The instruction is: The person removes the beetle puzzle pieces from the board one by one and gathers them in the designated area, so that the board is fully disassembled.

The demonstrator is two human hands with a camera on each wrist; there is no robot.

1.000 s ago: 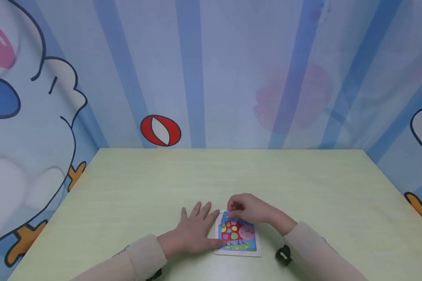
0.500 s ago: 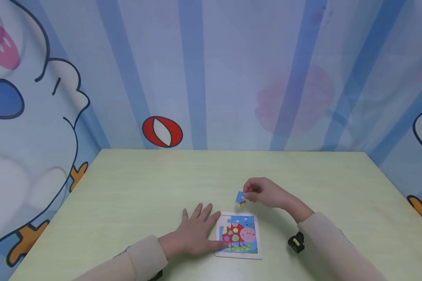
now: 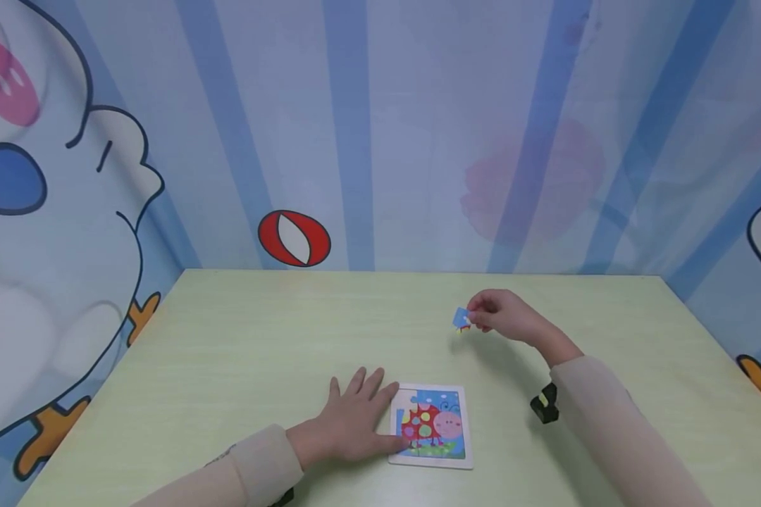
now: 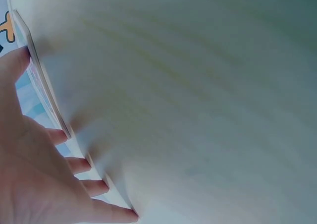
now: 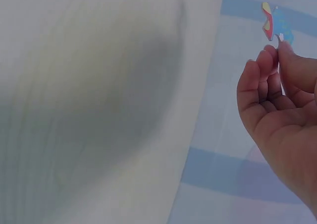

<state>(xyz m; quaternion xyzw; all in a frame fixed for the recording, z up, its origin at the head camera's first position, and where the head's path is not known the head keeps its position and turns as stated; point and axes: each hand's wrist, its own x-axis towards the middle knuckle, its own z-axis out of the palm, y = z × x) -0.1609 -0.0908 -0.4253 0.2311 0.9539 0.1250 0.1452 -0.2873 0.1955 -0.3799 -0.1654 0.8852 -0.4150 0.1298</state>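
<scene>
Left hand [image 3: 354, 424]: lying spread, likely steadying ladybug puzzle [image 3: 440, 431] from left.
Right hand [image 3: 512, 317]: pinching jigsaw piece [image 3: 461, 318] farther off.

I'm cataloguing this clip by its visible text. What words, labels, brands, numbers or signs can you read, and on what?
None can be read.
The ladybug puzzle, the puzzle piece in the right hand and the backdrop show pictures or colours, no legible lettering.
The black wrist device bears a pale mark too small to make out.
</scene>
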